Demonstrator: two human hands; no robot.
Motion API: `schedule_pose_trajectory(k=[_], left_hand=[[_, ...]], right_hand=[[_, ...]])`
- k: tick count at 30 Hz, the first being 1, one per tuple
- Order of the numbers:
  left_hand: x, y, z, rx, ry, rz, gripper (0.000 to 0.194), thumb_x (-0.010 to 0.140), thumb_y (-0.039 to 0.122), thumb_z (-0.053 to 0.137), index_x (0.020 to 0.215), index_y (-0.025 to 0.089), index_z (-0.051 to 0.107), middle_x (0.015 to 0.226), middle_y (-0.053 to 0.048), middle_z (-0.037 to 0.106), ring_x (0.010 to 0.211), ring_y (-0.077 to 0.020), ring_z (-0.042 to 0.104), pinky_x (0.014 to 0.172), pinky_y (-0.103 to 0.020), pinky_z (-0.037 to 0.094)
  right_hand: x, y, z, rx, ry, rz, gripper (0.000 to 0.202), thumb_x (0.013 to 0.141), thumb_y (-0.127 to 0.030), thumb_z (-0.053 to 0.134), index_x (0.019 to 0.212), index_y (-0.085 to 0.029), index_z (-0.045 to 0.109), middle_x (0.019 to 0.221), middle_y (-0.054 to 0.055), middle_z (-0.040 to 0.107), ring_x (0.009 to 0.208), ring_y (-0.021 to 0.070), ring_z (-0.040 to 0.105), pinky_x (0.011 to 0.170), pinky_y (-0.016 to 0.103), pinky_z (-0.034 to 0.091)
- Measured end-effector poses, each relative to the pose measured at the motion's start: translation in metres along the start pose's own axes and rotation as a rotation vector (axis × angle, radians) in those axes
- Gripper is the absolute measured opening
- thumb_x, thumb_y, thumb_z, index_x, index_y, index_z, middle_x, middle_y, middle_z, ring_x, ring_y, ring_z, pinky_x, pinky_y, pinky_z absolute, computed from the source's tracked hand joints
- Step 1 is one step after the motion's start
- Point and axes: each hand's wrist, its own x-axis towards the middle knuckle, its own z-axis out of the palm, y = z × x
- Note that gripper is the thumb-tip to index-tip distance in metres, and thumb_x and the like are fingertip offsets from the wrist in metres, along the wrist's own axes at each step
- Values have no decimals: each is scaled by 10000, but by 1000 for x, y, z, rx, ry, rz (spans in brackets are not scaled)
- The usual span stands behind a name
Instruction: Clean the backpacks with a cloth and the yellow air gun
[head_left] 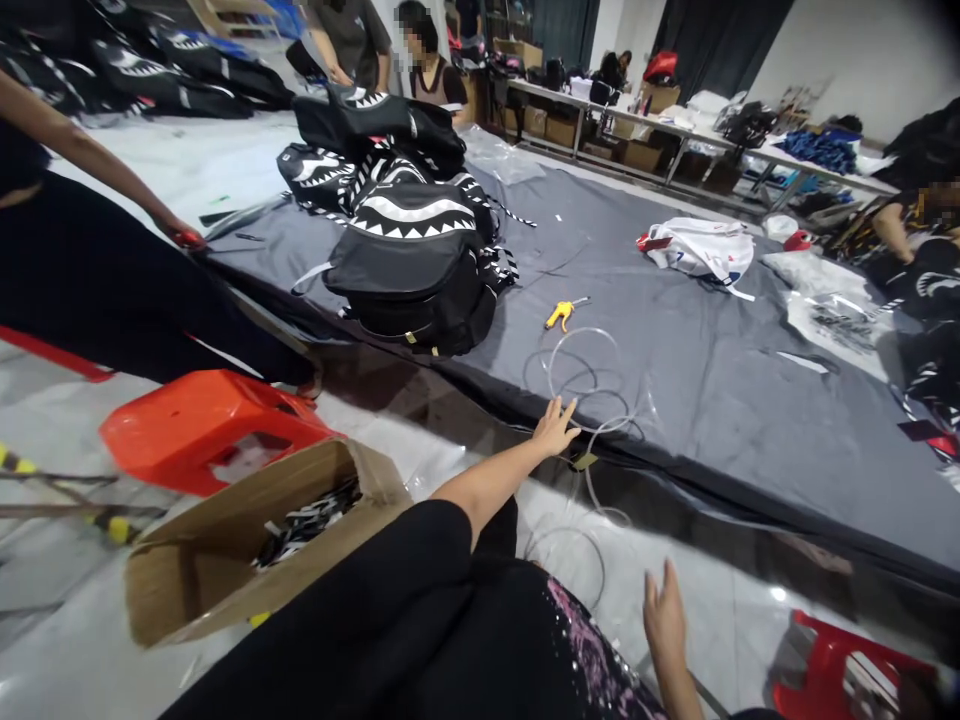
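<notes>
My left hand (pixel 556 428) reaches to the near edge of the grey-covered table (pixel 712 370), fingers spread, beside a coiled clear hose (pixel 611 425) that hangs over the edge. It holds nothing. Beyond the coil lies a yellow air gun (pixel 560 314). Low on the right, my right hand (pixel 664 608) is raised over the floor with its fingers apart and nothing in it. Black backpacks with white zigzag teeth (pixel 416 235) are piled on the table, left of the air gun.
A cardboard box (pixel 176 570) of black and white pieces and a red stool (pixel 195 420) stand at left. Another red stool (pixel 817 670) is at lower right. A white bag (pixel 701 250) and plastic lie across the table. People are around the table.
</notes>
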Motion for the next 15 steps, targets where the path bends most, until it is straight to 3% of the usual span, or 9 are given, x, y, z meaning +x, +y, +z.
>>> schedule_pose_trajectory(k=[3,6,8,10,12,15], left_hand=[[35,-7,-3,137,-31,59,739,885,355,534,1523,185,202,1611,-158,13,1480,-371,-15,1181,-519,136],[59,-24,-9,201,-90,137,682,873,359,547,1481,148,320,1585,-177,180,1482,-361,44,1180,-508,156],[69,-38,-14,211,-120,177,639,868,369,552,1444,146,388,1570,-165,244,1487,-324,69,1190,-480,149],[74,-50,-21,228,-158,225,612,866,374,535,1417,134,422,1568,-165,249,1489,-311,74,1190,-494,143],[76,-58,-31,202,-211,294,606,843,380,523,1397,146,450,1568,-167,248,1487,-332,75,1180,-551,141],[76,-58,-47,-86,-309,239,580,757,447,566,1315,289,557,1502,-105,402,1445,-342,252,1164,-555,237]], right_hand=[[83,-80,33,-168,123,-275,627,908,-466,344,1318,-15,489,1236,240,567,1191,333,503,1018,453,377],[151,-166,68,-307,160,-411,469,941,-360,311,1163,-71,607,1063,194,640,1027,304,560,941,453,398],[186,-213,90,-352,172,-527,410,948,-331,334,1134,-106,623,1119,182,625,1064,303,536,948,455,381],[221,-253,117,-321,117,-665,395,948,-329,358,1174,-117,602,1198,178,594,1131,302,501,978,449,363],[260,-287,150,-250,-15,-726,430,946,-348,358,1233,-101,562,1212,186,584,1148,298,497,984,431,371],[316,-325,210,-253,-157,-591,577,926,-435,381,1366,-69,443,1189,225,567,1098,320,534,917,431,424]])
